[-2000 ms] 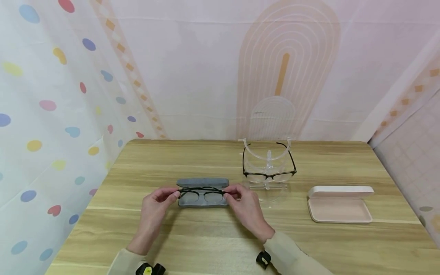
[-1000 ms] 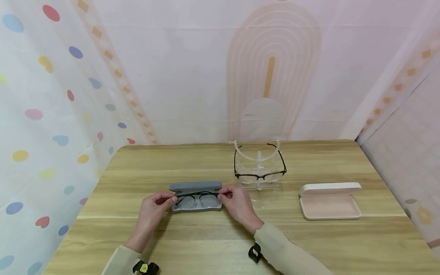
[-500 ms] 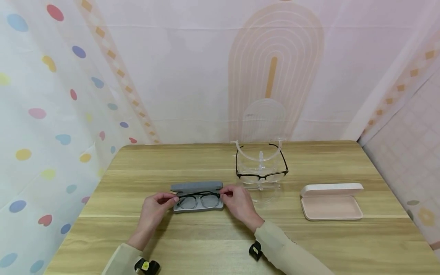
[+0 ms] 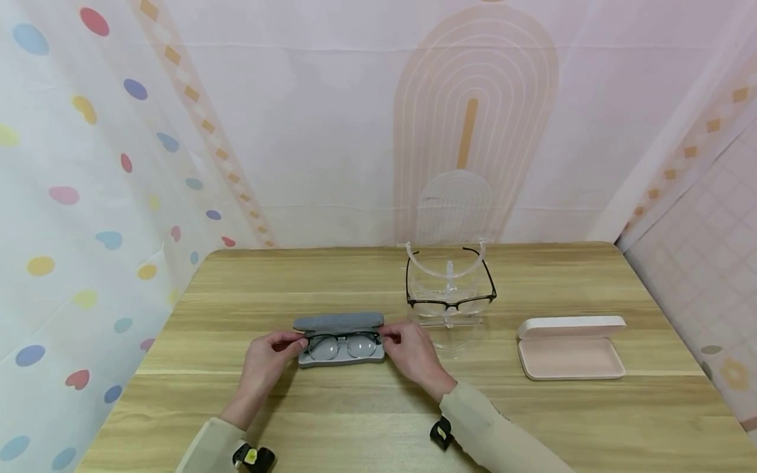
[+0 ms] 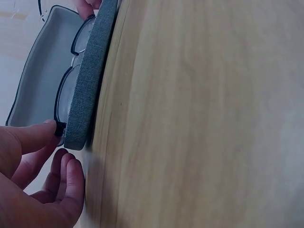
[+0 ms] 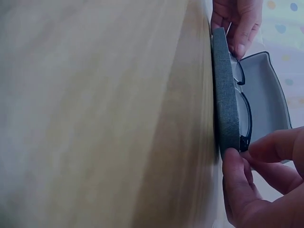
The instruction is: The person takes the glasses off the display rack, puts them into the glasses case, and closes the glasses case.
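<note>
A pair of eyeglasses [image 4: 342, 345] with dark upper rims lies in the base of an open grey glasses case [image 4: 340, 361], lenses toward me. My left hand [image 4: 264, 361] pinches the left end of the frame between thumb and index finger. At the opposite end, my right hand [image 4: 412, 355] has its thumb on the frame's corner [image 6: 244, 142] and the index finger behind it. The other right fingers touch the end of the case in the right wrist view. The folded temples are largely hidden behind the rims.
Behind and to the right stands a clear display stand [image 4: 449, 269] bearing dark-framed eyeglasses [image 4: 452, 305]. Farther right lies an open white case with a pink lining [image 4: 570, 358]. All rest on a wooden table [image 4: 367, 420] against a patterned curtain [image 4: 319, 131].
Both hands have lowered the eyeglasses into the grey case; in the last half second the frame has settled and its lenses tilted. The head view also shifted slightly.
</note>
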Demonstrator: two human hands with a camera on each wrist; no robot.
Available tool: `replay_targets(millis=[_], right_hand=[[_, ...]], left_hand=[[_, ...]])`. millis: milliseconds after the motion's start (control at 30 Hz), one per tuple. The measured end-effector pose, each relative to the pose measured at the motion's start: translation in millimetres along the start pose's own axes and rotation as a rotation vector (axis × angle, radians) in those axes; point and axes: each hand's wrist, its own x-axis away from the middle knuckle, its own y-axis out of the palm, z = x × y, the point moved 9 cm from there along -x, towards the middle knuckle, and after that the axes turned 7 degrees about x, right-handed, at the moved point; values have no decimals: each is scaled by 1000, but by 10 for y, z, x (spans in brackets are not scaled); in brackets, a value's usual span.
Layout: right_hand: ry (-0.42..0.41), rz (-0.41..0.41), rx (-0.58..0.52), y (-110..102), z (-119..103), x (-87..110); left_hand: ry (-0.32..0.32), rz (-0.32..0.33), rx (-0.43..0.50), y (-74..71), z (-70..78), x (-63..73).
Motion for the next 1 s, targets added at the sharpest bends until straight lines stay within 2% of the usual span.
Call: replay_targets(millis=[367,533,633,800,900,1000], right_hand=[[-16,-30,-16,0,1,48],[-4,-53,-63,-29,2,159],[25,-69,-94,-53,-9,244],[42,-85,-132,-74,-98,316],[24,-78,-120,-71,-148,299],[14,-68,-107,-65,-158,237]], left_hand=[[0,-48,-15,20,-9,14],[-1,-23,1,-53,-21,73],[10,14,45,-117,4,118],[10,54,190,-174,52,159],[6,49,225,-165,87,152],[11,18,248,-123,134,118]])
